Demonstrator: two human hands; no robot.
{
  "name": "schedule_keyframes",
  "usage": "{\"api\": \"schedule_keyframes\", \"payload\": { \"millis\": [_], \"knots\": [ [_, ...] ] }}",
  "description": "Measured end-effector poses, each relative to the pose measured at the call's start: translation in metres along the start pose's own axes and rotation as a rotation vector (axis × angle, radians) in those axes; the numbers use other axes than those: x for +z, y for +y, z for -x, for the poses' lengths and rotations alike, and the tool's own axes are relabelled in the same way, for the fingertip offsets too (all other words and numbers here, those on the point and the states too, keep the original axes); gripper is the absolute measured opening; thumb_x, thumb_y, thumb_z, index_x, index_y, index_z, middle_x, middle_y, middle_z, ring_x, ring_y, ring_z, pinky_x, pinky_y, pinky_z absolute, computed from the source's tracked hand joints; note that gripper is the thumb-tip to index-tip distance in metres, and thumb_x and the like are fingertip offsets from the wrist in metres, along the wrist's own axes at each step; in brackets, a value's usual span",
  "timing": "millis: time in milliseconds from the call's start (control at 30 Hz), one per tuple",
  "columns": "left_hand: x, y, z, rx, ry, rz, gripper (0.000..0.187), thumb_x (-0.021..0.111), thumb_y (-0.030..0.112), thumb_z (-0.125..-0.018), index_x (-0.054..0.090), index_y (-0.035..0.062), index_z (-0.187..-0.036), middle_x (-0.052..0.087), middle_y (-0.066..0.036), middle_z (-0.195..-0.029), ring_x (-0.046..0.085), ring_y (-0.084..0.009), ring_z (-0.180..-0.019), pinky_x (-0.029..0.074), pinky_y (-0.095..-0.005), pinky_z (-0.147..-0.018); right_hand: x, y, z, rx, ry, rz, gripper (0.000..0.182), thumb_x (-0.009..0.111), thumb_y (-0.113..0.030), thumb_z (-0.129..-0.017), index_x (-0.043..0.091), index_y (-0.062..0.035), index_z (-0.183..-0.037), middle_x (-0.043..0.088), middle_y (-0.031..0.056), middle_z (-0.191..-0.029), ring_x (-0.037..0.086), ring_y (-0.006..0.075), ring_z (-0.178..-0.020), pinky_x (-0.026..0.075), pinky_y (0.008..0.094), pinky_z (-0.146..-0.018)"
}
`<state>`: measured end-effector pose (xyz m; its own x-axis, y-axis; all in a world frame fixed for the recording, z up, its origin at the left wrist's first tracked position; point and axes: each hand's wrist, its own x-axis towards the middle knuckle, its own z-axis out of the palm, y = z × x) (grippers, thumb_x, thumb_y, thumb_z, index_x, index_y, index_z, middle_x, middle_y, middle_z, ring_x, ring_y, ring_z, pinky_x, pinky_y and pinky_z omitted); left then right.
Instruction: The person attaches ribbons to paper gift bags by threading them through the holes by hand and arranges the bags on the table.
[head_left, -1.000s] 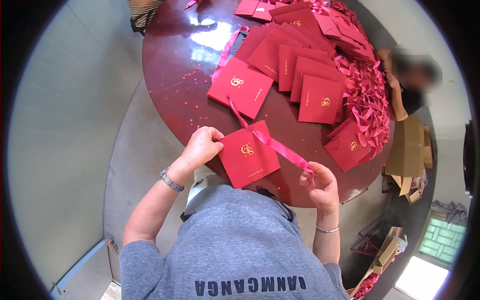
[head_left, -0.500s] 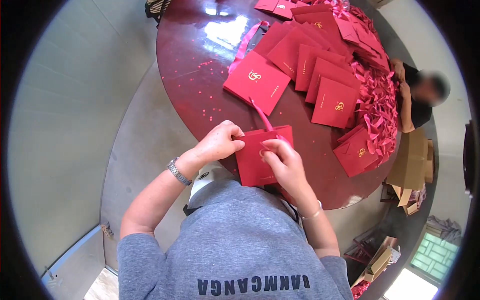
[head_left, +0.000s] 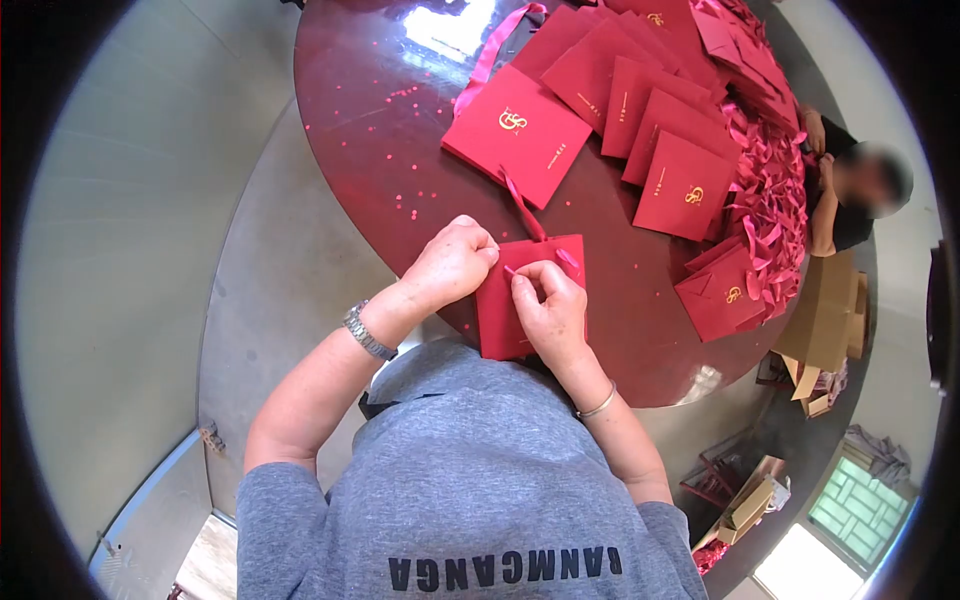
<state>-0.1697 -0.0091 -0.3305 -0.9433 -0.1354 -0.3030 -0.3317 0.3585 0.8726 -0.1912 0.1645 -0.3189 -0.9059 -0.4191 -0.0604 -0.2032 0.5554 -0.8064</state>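
A small red paper bag (head_left: 500, 325) stands at the table's near edge, in front of my body. My left hand (head_left: 452, 262) is closed at its upper left corner, the fingertips partly hidden. In front of the bag's face, my right hand (head_left: 552, 310) pinches a pink ribbon (head_left: 510, 272), whose short end shows at the fingertips. A dark red ribbon (head_left: 522, 208) sticks up from the bag's top. Another bit of pink ribbon (head_left: 567, 258) shows near the top right corner. Just beyond lies a larger-looking red bag (head_left: 520, 135) with gold print.
Overlapping red bags (head_left: 690, 185) cover the far right of the round dark red table (head_left: 370, 190). Beside them is a heap of pink ribbons (head_left: 765, 215). Red specks dot the left side. Another person (head_left: 850, 190) is at the right edge, near cardboard boxes (head_left: 825, 310).
My right hand has shifted slightly left and down across the bag's face, and a ribbon end now shows at its fingertips. My left hand has moved up slightly, its fingers more curled.
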Motion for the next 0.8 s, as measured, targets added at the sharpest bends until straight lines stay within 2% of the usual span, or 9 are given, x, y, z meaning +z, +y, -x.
{"api": "schedule_keyframes", "payload": {
  "millis": [67, 133, 300, 367, 467, 533, 667, 733, 800],
  "knots": [
    [-0.006, 0.004, -0.002, -0.013, -0.036, 0.031, 0.016, 0.059, 0.008, -0.087, 0.061, -0.0057, -0.080, 0.057, -0.010, -0.093, 0.057, -0.0199, -0.082, 0.046, -0.0331, -0.075, 0.001, 0.000, 0.000, 0.007, 0.013, -0.010, 0.007, 0.067, -0.008, -0.084, 0.065, -0.0010, -0.086, 0.065, 0.0056, -0.069, 0.059, 0.0087, -0.060, 0.048, 0.0255, -0.056],
    [-0.012, 0.010, -0.002, -0.202, -0.126, 0.193, 0.016, 0.057, 0.007, -0.088, 0.059, -0.0067, -0.079, 0.055, -0.008, -0.092, 0.054, -0.0161, -0.077, 0.045, -0.0309, -0.071, 0.004, -0.002, -0.002, -0.018, 0.031, 0.014, 0.007, 0.068, -0.008, -0.083, 0.065, -0.0011, -0.085, 0.065, 0.0063, -0.069, 0.060, 0.0095, -0.059, 0.048, 0.0257, -0.056],
    [-0.012, 0.003, -0.003, -0.142, -0.130, 0.197, 0.015, 0.056, 0.006, -0.088, 0.058, -0.0070, -0.080, 0.054, -0.006, -0.092, 0.053, -0.0137, -0.074, 0.045, -0.0296, -0.069, 0.008, -0.004, -0.005, -0.027, 0.053, 0.049, 0.007, 0.068, -0.008, -0.082, 0.066, -0.0013, -0.082, 0.067, 0.0079, -0.069, 0.063, 0.0109, -0.060, 0.051, 0.0264, -0.057],
    [-0.011, 0.001, -0.002, -0.107, -0.122, 0.174, 0.015, 0.056, 0.006, -0.088, 0.058, -0.0067, -0.080, 0.054, -0.007, -0.092, 0.053, -0.0139, -0.075, 0.045, -0.0297, -0.069, 0.007, -0.008, -0.006, 0.041, 0.032, 0.065, 0.007, 0.068, -0.008, -0.082, 0.066, -0.0010, -0.082, 0.068, 0.0087, -0.070, 0.064, 0.0113, -0.061, 0.051, 0.0264, -0.058],
    [-0.010, -0.002, 0.001, -0.040, -0.091, 0.126, 0.014, 0.057, 0.006, -0.087, 0.059, -0.0058, -0.082, 0.055, -0.008, -0.092, 0.056, -0.0163, -0.079, 0.046, -0.0306, -0.072, 0.010, -0.006, -0.008, 0.056, 0.048, 0.070, 0.007, 0.067, -0.008, -0.082, 0.065, -0.0010, -0.081, 0.066, 0.0054, -0.066, 0.061, 0.0093, -0.059, 0.050, 0.0254, -0.057],
    [-0.009, -0.003, 0.004, 0.055, -0.064, 0.044, 0.017, 0.061, 0.013, -0.085, 0.068, -0.0012, -0.090, 0.061, -0.015, -0.102, 0.060, -0.0304, -0.099, 0.048, -0.0381, -0.088, 0.006, -0.008, -0.008, 0.085, 0.029, 0.003, 0.007, 0.066, -0.007, -0.084, 0.065, -0.0010, -0.082, 0.064, 0.0034, -0.067, 0.059, 0.0080, -0.060, 0.049, 0.0243, -0.058],
    [-0.003, 0.005, 0.008, -0.001, -0.039, 0.042, 0.016, 0.063, 0.014, -0.084, 0.069, 0.0018, -0.092, 0.061, -0.014, -0.102, 0.061, -0.0300, -0.100, 0.048, -0.0381, -0.087, 0.009, 0.019, -0.002, 0.137, -0.017, -0.272, 0.004, 0.061, -0.004, -0.089, 0.060, -0.0008, -0.088, 0.061, -0.0007, -0.074, 0.056, 0.0055, -0.068, 0.048, 0.0216, -0.064],
    [0.002, 0.009, 0.006, -0.081, 0.022, -0.056, 0.015, 0.063, 0.009, -0.085, 0.066, -0.0022, -0.093, 0.058, -0.012, -0.097, 0.060, -0.0247, -0.093, 0.048, -0.0341, -0.084, 0.004, 0.019, 0.000, 0.167, -0.065, -0.305, 0.003, 0.059, -0.003, -0.090, 0.059, -0.0006, -0.091, 0.061, 0.0001, -0.078, 0.056, 0.0061, -0.072, 0.048, 0.0216, -0.066],
    [0.004, 0.015, 0.006, -0.110, 0.020, -0.068, 0.014, 0.063, 0.009, -0.085, 0.066, -0.0019, -0.093, 0.058, -0.013, -0.098, 0.059, -0.0254, -0.095, 0.047, -0.0340, -0.085, 0.002, 0.020, 0.001, 0.193, -0.117, -0.336, 0.003, 0.058, -0.002, -0.091, 0.057, -0.0004, -0.093, 0.061, 0.0010, -0.081, 0.057, 0.0067, -0.075, 0.048, 0.0216, -0.069]
  ]
}}
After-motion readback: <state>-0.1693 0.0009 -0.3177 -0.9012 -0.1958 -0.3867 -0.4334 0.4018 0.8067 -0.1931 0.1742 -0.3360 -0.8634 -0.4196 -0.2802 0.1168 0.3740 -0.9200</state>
